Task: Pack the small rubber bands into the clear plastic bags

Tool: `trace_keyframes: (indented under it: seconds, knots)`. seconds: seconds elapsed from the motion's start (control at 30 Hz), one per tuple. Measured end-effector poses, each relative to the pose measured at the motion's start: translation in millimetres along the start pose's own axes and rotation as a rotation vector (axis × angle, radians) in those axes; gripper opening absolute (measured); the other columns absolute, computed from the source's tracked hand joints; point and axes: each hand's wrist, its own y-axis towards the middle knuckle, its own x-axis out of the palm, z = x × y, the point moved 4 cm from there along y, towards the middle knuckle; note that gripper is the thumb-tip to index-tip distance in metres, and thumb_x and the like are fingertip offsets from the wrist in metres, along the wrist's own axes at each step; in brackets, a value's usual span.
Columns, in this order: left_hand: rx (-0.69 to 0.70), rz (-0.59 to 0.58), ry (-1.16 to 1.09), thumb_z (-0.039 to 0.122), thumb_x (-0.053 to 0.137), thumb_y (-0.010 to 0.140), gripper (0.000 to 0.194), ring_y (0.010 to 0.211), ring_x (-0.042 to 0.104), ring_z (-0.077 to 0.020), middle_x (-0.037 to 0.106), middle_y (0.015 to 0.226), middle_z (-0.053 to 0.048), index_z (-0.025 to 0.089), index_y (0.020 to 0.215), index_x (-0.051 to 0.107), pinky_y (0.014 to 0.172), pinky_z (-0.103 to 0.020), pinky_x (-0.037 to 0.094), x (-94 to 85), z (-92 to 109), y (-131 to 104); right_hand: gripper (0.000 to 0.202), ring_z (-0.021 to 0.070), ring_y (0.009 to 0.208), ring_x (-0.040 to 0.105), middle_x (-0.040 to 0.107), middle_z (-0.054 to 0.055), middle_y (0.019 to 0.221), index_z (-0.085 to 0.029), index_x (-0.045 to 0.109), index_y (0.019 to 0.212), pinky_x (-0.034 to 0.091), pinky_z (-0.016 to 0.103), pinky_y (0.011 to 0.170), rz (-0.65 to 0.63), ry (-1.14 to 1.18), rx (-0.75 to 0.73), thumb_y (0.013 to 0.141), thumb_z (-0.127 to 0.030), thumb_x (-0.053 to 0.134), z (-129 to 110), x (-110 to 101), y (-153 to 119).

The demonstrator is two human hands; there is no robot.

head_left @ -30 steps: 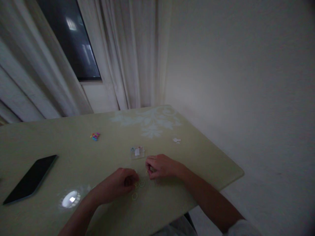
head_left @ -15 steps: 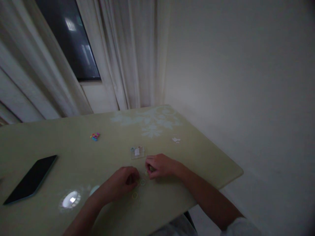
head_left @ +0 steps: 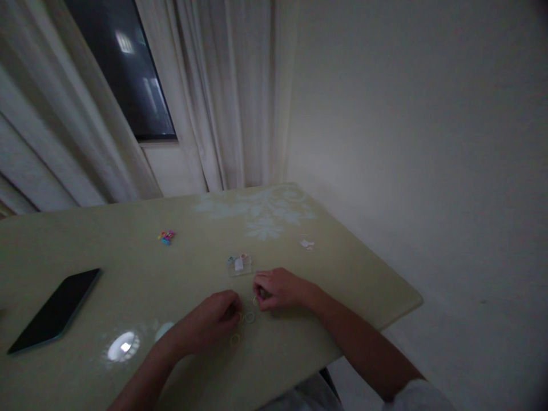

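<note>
My left hand (head_left: 220, 313) rests low over the table, fingers curled together beside a small yellowish ring; what its fingertips hold is too small to make out. To its right, my right hand (head_left: 276, 289) has thumb and fingers pinched at a small yellow ring (head_left: 256, 300). Between the hands lies a pale ring (head_left: 249, 317), and a yellow ring (head_left: 235, 340) is nearer the front. Just beyond them sits a clear divided box (head_left: 240, 266) with a white piece and small coloured rings at its back edge.
A dark tablet (head_left: 55, 311) lies at the left of the table (head_left: 128, 245). Small colourful pieces (head_left: 166, 237) are piled farther back. White scraps (head_left: 307, 244) lie to the right of the box. A wall borders the table's right side.
The fingers of my left hand have drawn closer together, and the pale ring between the hands has shifted slightly. My right hand has hardly moved.
</note>
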Motion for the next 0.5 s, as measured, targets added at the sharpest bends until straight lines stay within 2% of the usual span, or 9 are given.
trace_keyframes:
  seconds: [0.17, 0.3, 0.5]
  knots:
    - [0.054, -0.033, -0.17, 0.03, 0.051, 0.094, 0.018, 0.073, 0.055, -0.0164, 0.063, 0.081, 0.0, 0.019, 0.096, 0.065, 0.065, -0.026, 0.04, -6.4, 0.2, -2.3, 0.017, 0.0167, 0.087, 0.061, 0.069, 0.002, 0.098, -0.019, 0.064, 0.094, 0.038, 0.025, 0.072, 0.013, 0.003, 0.001, 0.087, -0.031, 0.073, 0.9, -0.2, -0.5]
    - [0.06, 0.003, -0.152, 0.022, 0.055, 0.088, 0.019, 0.076, 0.059, -0.0173, 0.069, 0.088, -0.003, 0.019, 0.099, 0.07, 0.069, -0.027, 0.044, -6.6, -2.5, 0.1, 0.016, 0.0168, 0.088, 0.06, 0.069, 0.002, 0.099, -0.019, 0.065, 0.095, 0.038, 0.025, 0.073, 0.017, -0.009, 0.005, 0.088, -0.031, 0.073, 1.6, 0.4, -0.2]
    - [0.047, 0.0, -0.132, 0.019, 0.055, 0.082, 0.021, 0.075, 0.059, -0.0171, 0.066, 0.083, -0.001, 0.019, 0.096, 0.069, 0.068, -0.026, 0.044, -5.4, -2.7, -0.3, 0.017, 0.0173, 0.087, 0.06, 0.068, 0.003, 0.099, -0.019, 0.065, 0.095, 0.038, 0.025, 0.073, 0.009, -0.007, 0.009, 0.088, -0.031, 0.073, 1.9, 0.0, 0.4]
